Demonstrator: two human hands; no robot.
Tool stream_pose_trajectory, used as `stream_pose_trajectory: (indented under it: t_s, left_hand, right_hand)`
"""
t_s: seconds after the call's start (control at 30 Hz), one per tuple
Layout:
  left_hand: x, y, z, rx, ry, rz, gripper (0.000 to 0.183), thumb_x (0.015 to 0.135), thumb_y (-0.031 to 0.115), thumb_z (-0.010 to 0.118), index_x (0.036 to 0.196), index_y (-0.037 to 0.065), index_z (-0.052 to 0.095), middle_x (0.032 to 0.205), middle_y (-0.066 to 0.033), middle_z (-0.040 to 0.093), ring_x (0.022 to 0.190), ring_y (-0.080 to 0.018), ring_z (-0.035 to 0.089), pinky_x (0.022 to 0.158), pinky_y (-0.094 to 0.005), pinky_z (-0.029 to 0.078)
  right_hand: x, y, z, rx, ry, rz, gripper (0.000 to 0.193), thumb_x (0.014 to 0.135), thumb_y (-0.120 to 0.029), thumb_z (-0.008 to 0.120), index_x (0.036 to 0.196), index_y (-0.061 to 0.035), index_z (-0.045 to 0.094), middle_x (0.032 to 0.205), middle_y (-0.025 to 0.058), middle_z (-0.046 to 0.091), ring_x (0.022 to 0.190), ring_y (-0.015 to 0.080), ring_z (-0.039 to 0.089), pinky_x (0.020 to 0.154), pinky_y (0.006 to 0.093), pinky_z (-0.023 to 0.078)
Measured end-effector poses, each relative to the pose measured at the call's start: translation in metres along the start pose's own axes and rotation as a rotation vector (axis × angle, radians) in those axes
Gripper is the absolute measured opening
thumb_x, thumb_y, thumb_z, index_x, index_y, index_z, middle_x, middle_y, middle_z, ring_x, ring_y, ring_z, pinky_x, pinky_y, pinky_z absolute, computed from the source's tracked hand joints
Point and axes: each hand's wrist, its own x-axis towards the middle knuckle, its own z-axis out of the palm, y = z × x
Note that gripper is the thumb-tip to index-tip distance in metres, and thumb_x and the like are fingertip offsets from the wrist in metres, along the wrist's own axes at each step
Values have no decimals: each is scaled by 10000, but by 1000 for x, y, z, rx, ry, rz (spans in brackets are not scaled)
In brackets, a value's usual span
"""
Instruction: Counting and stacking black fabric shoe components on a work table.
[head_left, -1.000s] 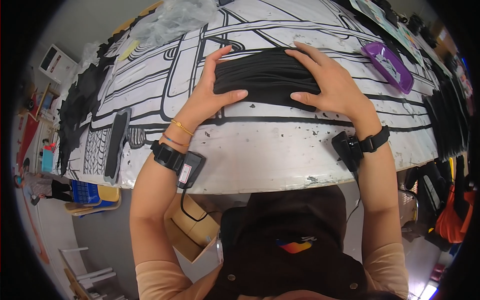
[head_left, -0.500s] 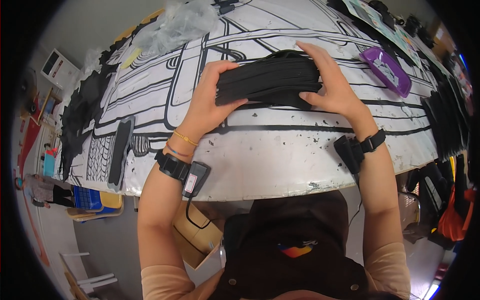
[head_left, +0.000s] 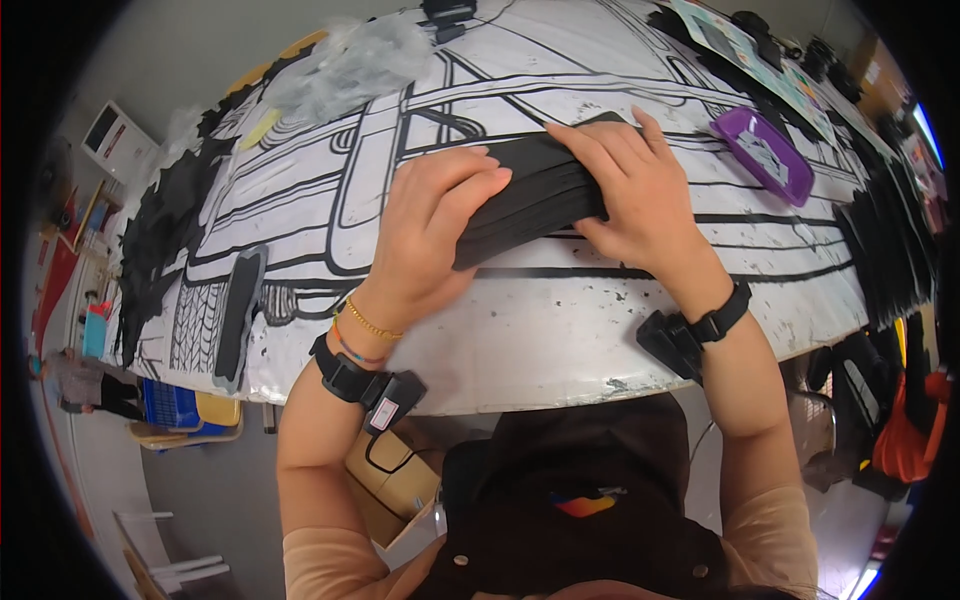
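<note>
A thick stack of thin black sheets (head_left: 530,195) is held between my two hands over the middle of the table, tilted with its right end farther from me. My left hand (head_left: 430,215) grips its left end, fingers curled over the top. Around the right end, my right hand (head_left: 635,195) is closed, with fingers over the upper side and the thumb at the near edge. The sheets look like fabric or foam; I cannot tell which. Both wrists wear black straps with small black boxes.
A purple tray (head_left: 775,165) with small pale labels lies to the right. Black sheets (head_left: 885,250) are piled at the right edge, and ragged black scraps (head_left: 165,240) at the left. Clear plastic bags (head_left: 350,70) lie at the back left. A dark strip (head_left: 240,315) rests near the front left.
The stack has tilted, its left end coming nearer to me and its right end going farther away. My left hand has moved nearer and curled over the top; my right fingers have shifted left.
</note>
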Motion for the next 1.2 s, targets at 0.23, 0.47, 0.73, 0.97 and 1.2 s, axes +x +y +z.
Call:
stream_pose_trajectory:
  t_s: [0.23,0.47,0.73,0.97,1.2]
  left_hand:
    - [6,5,-4,-26,35,17,654,565,10,685,1209,40,572,1138,-125,571,1043,-331,558,878,-427,427]
    - [-5,6,-9,-75,29,-131,655,654,38,808,1245,47,525,1181,-114,582,1056,-305,584,942,-401,449]
    - [-4,-3,-8,-446,250,-444,1023,591,173,945,1374,59,297,1249,-127,532,1185,-221,538,1035,-357,423]
    - [-5,20,1,-1215,113,-726,1156,585,230,951,1461,42,221,1317,-91,489,1179,-181,522,1014,-319,447]
    - [-5,31,18,-1266,233,-743,1154,631,290,925,1480,-1,199,1384,-125,423,1325,-219,392,1122,-351,327]
  right_hand:
    - [-2,14,-3,111,136,-6,707,518,-92,779,1198,-135,589,1169,75,629,1115,298,574,1041,496,390]
    - [-3,10,-3,184,63,19,615,563,-147,744,1152,-56,590,1037,139,633,953,362,591,847,401,471]
    - [-12,8,3,361,5,156,753,635,-288,825,1274,-1,550,1104,204,658,1014,358,646,894,392,491]
    - [-14,-25,9,723,-25,294,875,696,-528,802,1305,26,506,1090,174,664,1014,244,634,914,340,469]
    - [-26,-23,35,1060,-32,480,841,741,-465,801,1340,23,468,1233,142,585,1143,222,562,1003,339,419]
